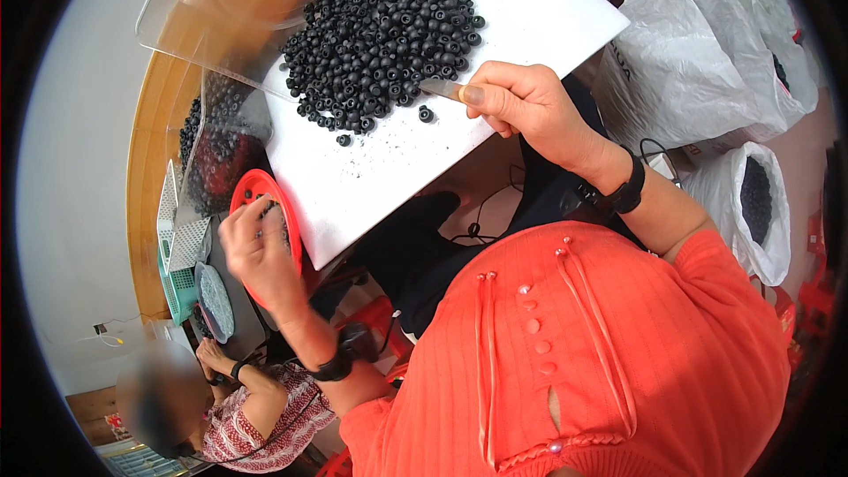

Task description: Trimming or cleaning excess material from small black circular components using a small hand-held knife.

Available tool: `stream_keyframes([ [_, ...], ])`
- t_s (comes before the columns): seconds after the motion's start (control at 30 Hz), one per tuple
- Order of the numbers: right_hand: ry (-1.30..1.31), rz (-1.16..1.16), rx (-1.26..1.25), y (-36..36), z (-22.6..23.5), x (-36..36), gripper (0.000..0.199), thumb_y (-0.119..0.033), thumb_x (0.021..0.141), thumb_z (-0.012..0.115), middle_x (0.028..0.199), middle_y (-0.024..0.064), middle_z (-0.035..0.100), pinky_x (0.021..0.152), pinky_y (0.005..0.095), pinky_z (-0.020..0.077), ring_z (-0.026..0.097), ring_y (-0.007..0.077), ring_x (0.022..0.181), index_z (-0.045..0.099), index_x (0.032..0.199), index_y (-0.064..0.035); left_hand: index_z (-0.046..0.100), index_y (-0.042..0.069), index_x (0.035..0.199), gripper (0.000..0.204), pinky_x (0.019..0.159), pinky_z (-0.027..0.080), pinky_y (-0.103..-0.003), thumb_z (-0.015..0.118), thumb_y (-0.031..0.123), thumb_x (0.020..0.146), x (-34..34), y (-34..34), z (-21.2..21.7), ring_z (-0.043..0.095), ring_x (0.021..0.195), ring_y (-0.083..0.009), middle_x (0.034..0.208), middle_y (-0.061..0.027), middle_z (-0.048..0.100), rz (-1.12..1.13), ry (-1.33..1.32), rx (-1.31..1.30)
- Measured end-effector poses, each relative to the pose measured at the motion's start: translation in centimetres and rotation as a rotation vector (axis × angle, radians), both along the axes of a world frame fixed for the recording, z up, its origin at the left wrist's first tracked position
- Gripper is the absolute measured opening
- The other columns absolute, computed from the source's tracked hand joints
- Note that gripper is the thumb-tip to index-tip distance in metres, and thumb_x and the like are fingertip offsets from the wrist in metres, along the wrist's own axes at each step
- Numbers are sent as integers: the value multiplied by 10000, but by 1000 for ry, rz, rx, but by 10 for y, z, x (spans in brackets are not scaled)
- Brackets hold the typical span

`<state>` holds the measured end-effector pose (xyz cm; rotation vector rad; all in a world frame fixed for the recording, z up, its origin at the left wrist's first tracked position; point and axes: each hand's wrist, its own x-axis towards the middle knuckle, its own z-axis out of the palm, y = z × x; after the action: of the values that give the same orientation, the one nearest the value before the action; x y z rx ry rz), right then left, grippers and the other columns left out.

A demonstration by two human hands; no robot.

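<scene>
A heap of small round black pieces with holes (380, 35) lies on a white board (353, 185). My right hand (530, 106) grips a small knife (439, 87), its blade pointing left at the heap's near edge. Just below the blade sits one loose black piece (426, 114), apart from the heap. Over a red basin (295, 230) left of the board hovers my left hand (263, 256), its fingers smeared by motion. Dark pieces show inside the basin, partly hidden by that hand. Whether anything is between the left fingers cannot be made out.
A clear plastic bin (168, 22) leans at the heap's far left. White plastic bags (676, 62) stand on the right; an open one (777, 252) holds dark pieces. Green (179, 291) and white baskets stand on the left. Another person (274, 406) sits at the lower left.
</scene>
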<state>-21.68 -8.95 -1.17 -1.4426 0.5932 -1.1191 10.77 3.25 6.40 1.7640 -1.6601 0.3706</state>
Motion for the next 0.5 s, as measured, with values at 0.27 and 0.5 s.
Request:
stream_keyframes([
  [0.27, -44, 10, 41, 3, 3, -2, 328, -285, 1006, 639, 580, -43, 486, 516, 222, 358, 438, 35, 560, 663, 785, -43, 661, 17, 888, 183, 623, 499, -412, 793, 104, 797, -133, -81, -50, 608, 765, -301, 827, -106, 572, -300, -27, 138],
  [0.5, -25, 18, 30, 1, 0, -5, 315, -281, 999, 648, 610, -35, 527, 532, 225, 370, 457, 43, 580, 680, 810, -31, 651, 48, 900, 198, 663, 508, -413, 668, -89, 758, -105, -69, -42, 608, 805, -311, 846, -96, 581, -420, -66, 151],
])
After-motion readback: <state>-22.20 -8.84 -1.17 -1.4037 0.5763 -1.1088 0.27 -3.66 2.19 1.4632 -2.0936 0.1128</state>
